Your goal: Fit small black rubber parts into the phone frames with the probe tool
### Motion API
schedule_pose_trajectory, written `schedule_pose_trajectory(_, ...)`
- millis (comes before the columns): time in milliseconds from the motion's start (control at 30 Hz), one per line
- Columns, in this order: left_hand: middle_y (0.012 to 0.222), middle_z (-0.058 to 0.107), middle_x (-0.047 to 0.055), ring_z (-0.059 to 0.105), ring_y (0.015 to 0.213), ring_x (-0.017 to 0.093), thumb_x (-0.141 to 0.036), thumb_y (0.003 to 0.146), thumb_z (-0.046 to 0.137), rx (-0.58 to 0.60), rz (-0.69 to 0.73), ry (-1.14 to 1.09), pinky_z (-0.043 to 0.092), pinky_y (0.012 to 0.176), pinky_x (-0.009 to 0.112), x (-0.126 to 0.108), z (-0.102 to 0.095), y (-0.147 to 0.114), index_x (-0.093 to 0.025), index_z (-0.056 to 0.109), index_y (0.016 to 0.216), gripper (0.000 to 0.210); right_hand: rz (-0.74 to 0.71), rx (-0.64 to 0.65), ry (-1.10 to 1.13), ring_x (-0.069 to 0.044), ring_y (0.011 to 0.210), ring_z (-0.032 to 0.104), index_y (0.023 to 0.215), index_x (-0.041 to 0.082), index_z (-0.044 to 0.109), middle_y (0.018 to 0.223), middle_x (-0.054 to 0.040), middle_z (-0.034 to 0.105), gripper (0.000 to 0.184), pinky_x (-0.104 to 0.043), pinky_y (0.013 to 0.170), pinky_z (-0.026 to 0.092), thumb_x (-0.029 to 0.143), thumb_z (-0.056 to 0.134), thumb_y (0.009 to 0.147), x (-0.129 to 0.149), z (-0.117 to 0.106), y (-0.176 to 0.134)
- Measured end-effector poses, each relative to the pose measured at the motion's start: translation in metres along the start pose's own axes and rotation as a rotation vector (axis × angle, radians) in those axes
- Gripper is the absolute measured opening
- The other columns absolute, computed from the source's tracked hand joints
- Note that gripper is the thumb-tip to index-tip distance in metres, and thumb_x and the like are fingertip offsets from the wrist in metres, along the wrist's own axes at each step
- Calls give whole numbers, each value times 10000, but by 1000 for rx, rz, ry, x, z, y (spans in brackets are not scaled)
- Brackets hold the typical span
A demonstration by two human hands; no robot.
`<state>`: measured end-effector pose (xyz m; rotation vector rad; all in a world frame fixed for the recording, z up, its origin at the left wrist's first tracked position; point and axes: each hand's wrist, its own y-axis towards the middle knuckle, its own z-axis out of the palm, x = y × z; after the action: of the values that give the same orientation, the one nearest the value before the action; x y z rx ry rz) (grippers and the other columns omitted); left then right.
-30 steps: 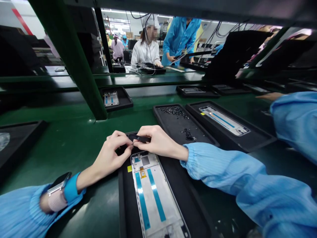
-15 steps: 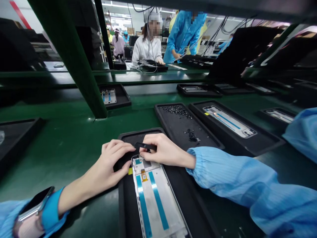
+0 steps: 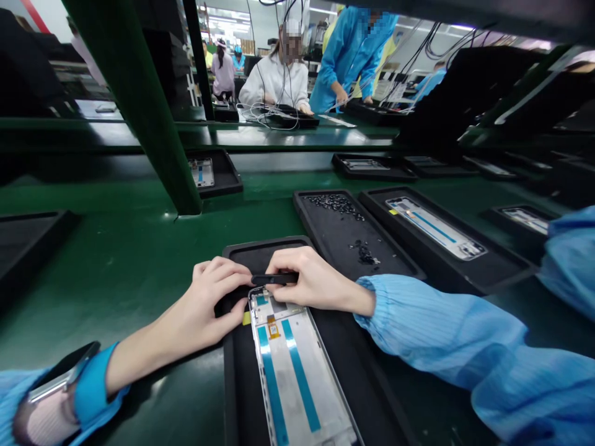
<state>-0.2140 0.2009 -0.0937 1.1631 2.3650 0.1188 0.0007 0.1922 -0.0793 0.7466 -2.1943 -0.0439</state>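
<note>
The silver phone frame (image 3: 286,359), with two blue strips and an orange flex cable (image 3: 273,327), lies in a black tray (image 3: 231,384). My left hand (image 3: 211,303) curves round its upper left corner, thumb at the side edge by a yellow tab (image 3: 246,318). Its fingertips come close to the left end of a slim black tool (image 3: 279,279), whose kind I cannot make out. My right hand (image 3: 316,279) pinches that tool over the frame's top end. The right fingers hide part of the top end, and any contact there is unclear.
Beside my tray, another black tray (image 3: 335,232) holds many small black parts. Further right, a tray (image 3: 504,266) bears a similar phone frame (image 3: 434,228). A slanted green post (image 3: 139,118) stands at left. Blue sleeve (image 3: 571,260) at right; people work across the bench.
The black tool has turned slightly and now lies more level in my right hand. Both hands stay at the frame's top end. The view has shifted a little.
</note>
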Motion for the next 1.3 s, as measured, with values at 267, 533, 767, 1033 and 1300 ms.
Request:
schedule_pose_trajectory(267,1044,619,37,521,1004,214,-184,844,439,17,15,-10,349,841,384,-3,0,1,-223,566,1024,223,-10,-22,-62,-88,580,455,666,131,574,645,17,544,107,-203,560,337,51,632,625,0,5,-2)
schedule_pose_trajectory(533,1043,622,55,518,1002,224,-197,852,425,15,-5,-3,350,841,392,-6,0,2,-217,574,1015,223,-62,48,3,-87,579,469,679,133,585,646,17,570,93,-202,557,354,54,631,658,-5,-2,1)
schedule_pose_trajectory(767,1042,612,42,513,1005,218,-189,863,423,30,17,-2,331,858,394,-4,0,1,-220,571,1008,209,-62,48,-36,-81,587,451,677,123,580,645,23,548,100,-198,557,337,59,651,646,-4,0,1)
schedule_pose_trajectory(1033,1047,612,39,513,1009,223,-156,810,432,17,23,-3,331,846,393,-3,-1,1,-229,563,1028,264,-80,53,-55,-87,602,457,669,126,553,656,18,549,144,-207,588,353,31,653,625,1,-1,2)
schedule_pose_trajectory(1300,1059,599,30,492,1024,228,-148,801,449,47,64,-31,312,829,388,-3,-4,1,-222,553,1065,294,-120,81,-116,-96,636,463,719,126,537,718,1,532,152,-205,577,345,27,632,654,2,0,-1)
